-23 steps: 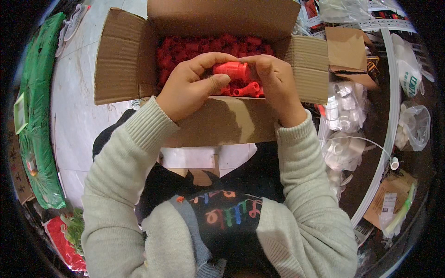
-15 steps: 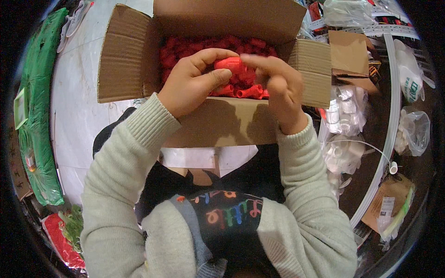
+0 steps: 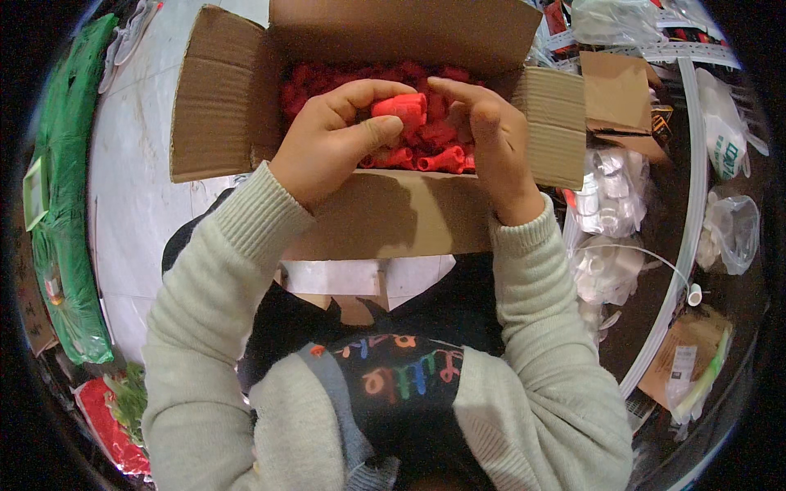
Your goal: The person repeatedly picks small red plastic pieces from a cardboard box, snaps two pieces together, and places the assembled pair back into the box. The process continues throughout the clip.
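Observation:
My left hand pinches a red plastic pipe fitting between thumb and fingers, with one end of the fitting pointing right. Just right of it, my right hand is raised with its fingers extended and apart, holding nothing. Both hands are over an open cardboard box in front of me. Inside the box lies a heap of similar red pipe fittings, some showing hollow round ends. My hands hide part of the heap.
The box flaps stick out to both sides. A long green wrapped bundle lies at the far left beside pale floor tiles. To the right are clear plastic bags of parts, a white rail and a smaller cardboard box.
My right hand has drawn slightly away from the fitting, its fingers straighter. The left hand has shifted a little left with the fitting and turned it so its end shows.

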### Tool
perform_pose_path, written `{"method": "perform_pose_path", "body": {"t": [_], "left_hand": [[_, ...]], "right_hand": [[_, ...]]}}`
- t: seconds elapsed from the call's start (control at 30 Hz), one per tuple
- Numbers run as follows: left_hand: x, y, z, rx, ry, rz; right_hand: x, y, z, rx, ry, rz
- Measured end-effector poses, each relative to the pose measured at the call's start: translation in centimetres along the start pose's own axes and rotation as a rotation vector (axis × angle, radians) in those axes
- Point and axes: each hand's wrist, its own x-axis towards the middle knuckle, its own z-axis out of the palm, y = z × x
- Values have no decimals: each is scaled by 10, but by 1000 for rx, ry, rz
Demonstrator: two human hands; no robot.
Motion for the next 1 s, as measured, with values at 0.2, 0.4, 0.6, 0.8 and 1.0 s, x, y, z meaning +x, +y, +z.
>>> {"method": "perform_pose_path", "body": {"t": [0.2,0.4,0.6,0.8,1.0], "left_hand": [[3,-4,0,-18,10,-18],[6,-1,-1,-13,-7,-19],[10,5,-4,23,-16,12],[20,8,-44,-167,472,144],[21,11,-45,-335,619,203]], "right_hand": [[2,-3,-1,10,-91,-81],[1,-14,0,186,-86,23],[7,-2,2,36,-55,27],[12,22,-33,-617,-117,163],[12,18,-29,-857,-102,212]]}}
